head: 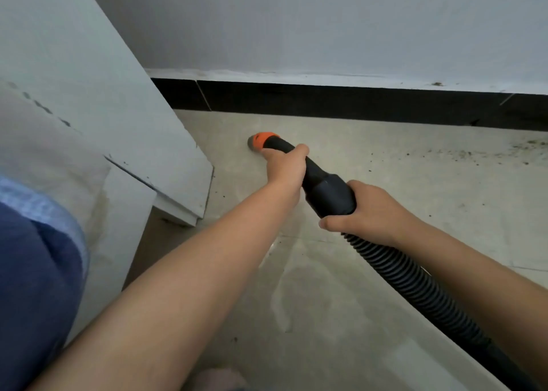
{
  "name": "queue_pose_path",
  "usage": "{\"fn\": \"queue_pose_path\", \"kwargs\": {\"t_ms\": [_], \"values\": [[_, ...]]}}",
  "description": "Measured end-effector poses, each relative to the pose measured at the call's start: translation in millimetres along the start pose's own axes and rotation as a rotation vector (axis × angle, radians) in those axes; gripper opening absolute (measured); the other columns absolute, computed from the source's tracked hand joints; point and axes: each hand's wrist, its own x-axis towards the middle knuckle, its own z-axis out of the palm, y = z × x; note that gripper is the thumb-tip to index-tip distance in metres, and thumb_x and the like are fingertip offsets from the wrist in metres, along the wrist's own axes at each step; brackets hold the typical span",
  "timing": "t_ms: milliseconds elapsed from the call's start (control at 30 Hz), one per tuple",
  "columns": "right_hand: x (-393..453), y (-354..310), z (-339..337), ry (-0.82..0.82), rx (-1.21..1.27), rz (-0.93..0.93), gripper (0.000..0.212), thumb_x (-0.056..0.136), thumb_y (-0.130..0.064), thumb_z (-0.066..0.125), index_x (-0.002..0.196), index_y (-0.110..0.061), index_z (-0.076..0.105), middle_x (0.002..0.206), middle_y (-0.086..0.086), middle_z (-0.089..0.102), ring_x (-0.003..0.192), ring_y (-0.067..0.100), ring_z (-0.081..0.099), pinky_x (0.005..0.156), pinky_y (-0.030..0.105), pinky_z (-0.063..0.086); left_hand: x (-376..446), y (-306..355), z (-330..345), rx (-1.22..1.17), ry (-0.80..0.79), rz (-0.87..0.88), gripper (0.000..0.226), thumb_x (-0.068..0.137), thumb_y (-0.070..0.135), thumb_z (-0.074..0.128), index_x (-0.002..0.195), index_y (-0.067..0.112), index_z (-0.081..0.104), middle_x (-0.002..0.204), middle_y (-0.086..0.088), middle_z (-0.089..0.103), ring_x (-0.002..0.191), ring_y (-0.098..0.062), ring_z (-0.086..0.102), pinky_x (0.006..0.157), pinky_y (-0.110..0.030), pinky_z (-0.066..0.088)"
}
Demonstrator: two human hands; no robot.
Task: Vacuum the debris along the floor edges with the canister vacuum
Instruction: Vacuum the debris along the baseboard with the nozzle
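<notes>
Head view: left hand grips the black plastic vacuum nozzle tube near its orange-collared tip, fingers wrapped round it, likely to steer the mouth, which sits on the pale tiled floor near the black skirting strip and just beside the white cabinet corner. Right hand clasps the thick black cuff where the black ribbed hose joins, fingers curled round it, probably taking the hose weight. Dark scattered debris lies along the edge well right of the tip, so not yet reached.
</notes>
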Motion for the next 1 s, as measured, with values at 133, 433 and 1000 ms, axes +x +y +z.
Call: {"fn": "queue_pose_path", "kwargs": {"t_ms": [133, 433, 1000], "values": [[7, -2, -1, -0.114, -0.006, -0.04, 0.034, 0.073, -0.029, 0.074, 0.095, -0.018, 0.05, 0.08, -0.007, 0.055, 0.068, 0.005, 0.053, 0.057, 0.018, 0.042, -6, -4, -6, -0.159, 0.156, -0.046, 0.057, 0.087, 0.015, 0.055, 0.136, 0.016, 0.025, 0.119, -0.011, 0.056, 0.101, -0.029, 0.058, 0.091, -0.041, 0.048], [-2, 8, -4, -0.351, -0.151, -0.145, 0.031, 0.073, -0.028, 0.074, 0.08, -0.027, 0.044, 0.079, -0.009, 0.054, 0.067, 0.002, 0.052, 0.056, 0.014, 0.04, -32, -38, -18, -0.249, 0.351, -0.061, 0.055, 0.088, 0.014, 0.052, 0.135, 0.013, 0.023, 0.108, -0.008, 0.052, 0.089, -0.027, 0.054, 0.09, -0.037, 0.049], [-31, 23, -13, -0.112, -0.098, -0.06, 0.034, 0.07, -0.035, 0.072, 0.078, -0.024, 0.041, 0.077, -0.009, 0.052, 0.064, 0.002, 0.049, 0.05, 0.016, 0.037, -33, -29, 12, -0.139, 0.104, -0.019, 0.047, 0.088, 0.014, 0.053, 0.131, 0.011, 0.034, 0.102, -0.008, 0.054, 0.075, -0.016, 0.052, 0.079, -0.033, 0.045]]}}
